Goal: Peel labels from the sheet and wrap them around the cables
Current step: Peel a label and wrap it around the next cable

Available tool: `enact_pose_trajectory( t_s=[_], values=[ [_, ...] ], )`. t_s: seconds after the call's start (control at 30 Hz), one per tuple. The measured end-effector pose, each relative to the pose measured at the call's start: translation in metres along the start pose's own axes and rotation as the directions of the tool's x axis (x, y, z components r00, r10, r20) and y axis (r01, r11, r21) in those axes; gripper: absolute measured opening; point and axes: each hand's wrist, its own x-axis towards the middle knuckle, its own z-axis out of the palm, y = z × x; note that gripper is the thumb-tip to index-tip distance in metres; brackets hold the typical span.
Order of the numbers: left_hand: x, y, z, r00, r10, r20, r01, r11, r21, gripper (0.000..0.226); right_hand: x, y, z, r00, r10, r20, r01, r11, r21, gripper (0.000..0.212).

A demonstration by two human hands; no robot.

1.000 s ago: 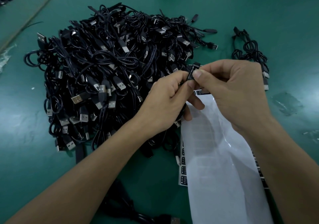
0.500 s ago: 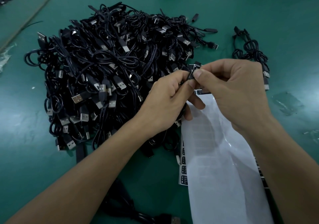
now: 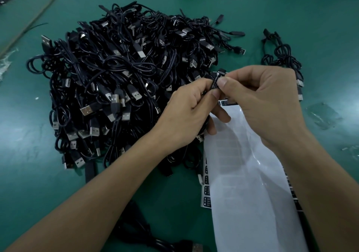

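Observation:
Both hands meet above the right edge of a big pile of black USB cables (image 3: 120, 88). My left hand (image 3: 186, 115) holds a small black cable part, and a black label (image 3: 216, 81) with white print lies along it. My right hand (image 3: 268, 104) pinches that label with thumb and forefinger. Below the hands lies the long white backing sheet (image 3: 250, 193), mostly stripped, with black labels (image 3: 206, 197) showing on a sheet under its left edge. The cable itself is mostly hidden by my left hand.
A small bundle of cables (image 3: 283, 59) lies apart at the right on the green table (image 3: 194, 203). Another black cable with a USB plug (image 3: 196, 248) lies at the bottom near my left forearm. More cables sit at the far top edge and top left corner.
Almost nothing has changed. Both hands stay in place, and my right thumb has shifted slightly along the label.

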Motion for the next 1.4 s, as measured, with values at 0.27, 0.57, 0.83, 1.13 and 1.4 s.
enact_pose_trajectory(
  t_s=[0.27, 0.57, 0.83, 1.13, 1.4],
  values=[
    [-0.001, 0.001, 0.000, 1.000, -0.001, -0.006, 0.001, 1.000, 0.003, 0.020, -0.001, -0.001, 0.001, 1.000, 0.011, -0.007, -0.011, 1.000, -0.001, 0.014],
    [-0.001, 0.004, 0.003, 0.999, -0.006, -0.051, 0.004, 0.999, -0.034, 0.022, -0.004, -0.005, 0.004, 0.999, 0.000, -0.050, -0.001, 1.000, -0.031, 0.013],
    [-0.003, 0.009, 0.003, 0.998, 0.009, -0.070, -0.018, 0.993, -0.120, 0.027, -0.008, -0.011, 0.008, 0.994, -0.036, -0.107, 0.028, 0.997, -0.078, 0.012],
    [-0.004, 0.009, 0.003, 0.996, 0.006, -0.085, -0.015, 0.994, -0.104, 0.026, -0.009, -0.010, 0.007, 0.987, -0.039, -0.157, 0.023, 0.994, -0.102, 0.014],
    [-0.002, 0.004, 0.002, 0.996, -0.001, -0.085, -0.007, 0.995, -0.097, 0.023, -0.007, -0.006, 0.003, 0.993, 0.050, -0.103, -0.053, 0.998, -0.034, 0.032]
  ],
)
